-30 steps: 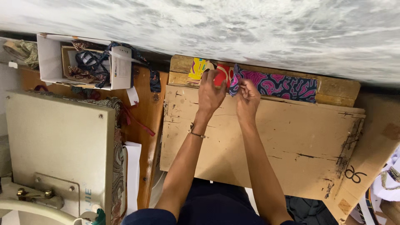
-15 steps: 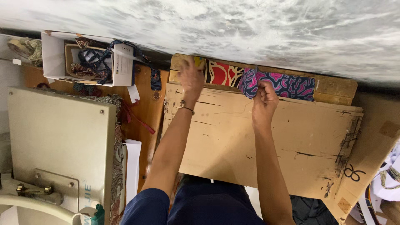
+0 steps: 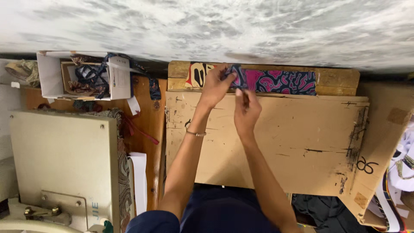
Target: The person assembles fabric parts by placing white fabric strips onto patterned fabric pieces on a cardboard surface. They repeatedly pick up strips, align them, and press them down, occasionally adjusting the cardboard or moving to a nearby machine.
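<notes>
A strip of patterned cloth (image 3: pixel 282 81), pink and dark blue with a red and yellow end, lies along the far edge of a big cardboard sheet (image 3: pixel 293 142). My left hand (image 3: pixel 214 88), with a thin bracelet on its wrist, pinches a folded part of the cloth near the strip's left end. Just to its right, my right hand (image 3: pixel 246 110) has its fingers closed on the same fold. Both hands meet over the far edge of the cardboard.
A cream sewing machine (image 3: pixel 60 168) stands at the left on a wooden table (image 3: pixel 148 129). A white box (image 3: pixel 88 75) of tangled cloth scraps sits at the back left. More fabric (image 3: pixel 401 172) hangs at the right edge. A pale wall (image 3: pixel 207 26) runs behind.
My hands were spread apart along the cloth half a second ago; now they have come together on a fold near its left end. The view has shifted slightly.
</notes>
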